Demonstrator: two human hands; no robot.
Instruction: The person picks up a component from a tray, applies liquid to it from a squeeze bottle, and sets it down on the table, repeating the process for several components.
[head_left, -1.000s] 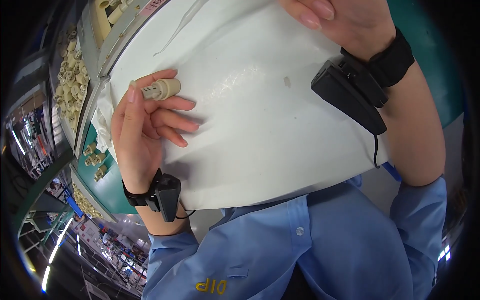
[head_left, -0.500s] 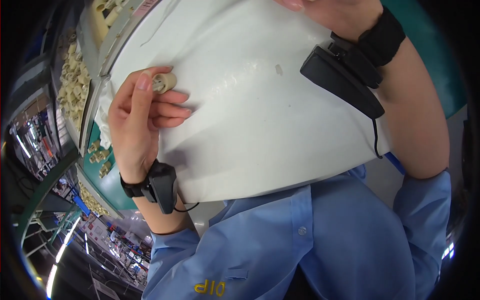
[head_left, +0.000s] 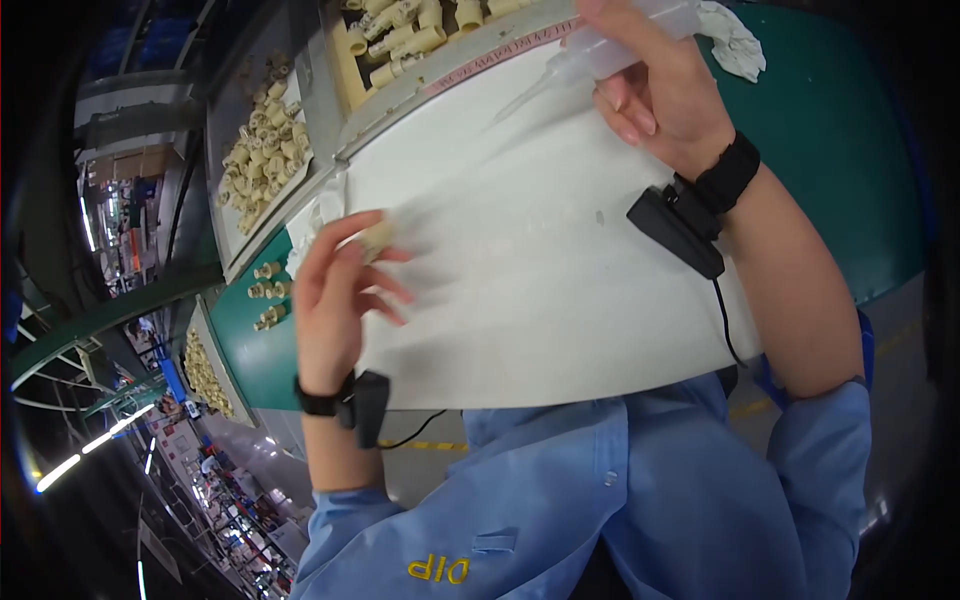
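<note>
My left hand (head_left: 335, 305), blurred, is over the left part of a white work sheet (head_left: 520, 290). A small cream cylindrical lamp socket (head_left: 376, 238) is pinched between its thumb and index finger, while the other fingers are spread. My right hand (head_left: 668, 105) is wrapped round a translucent squeeze bottle (head_left: 600, 55) above the far right of the sheet. The bottle's thin needle tip (head_left: 525, 100) points down and left, apart from the socket. A black strap with a black device sits on each wrist.
Several cream sockets (head_left: 268, 290) stand on the green table (head_left: 830, 150) left of the sheet. A tray of pieces (head_left: 262, 150) lies at the far left, and a box of longer ones (head_left: 400, 40) beyond the metal rail (head_left: 440, 90). Crumpled white tissue (head_left: 735, 42) lies far right.
The view has shifted, bringing the squeeze bottle in my right hand and more of the far side into sight. My left hand still holds the socket, now turned and blurred.
</note>
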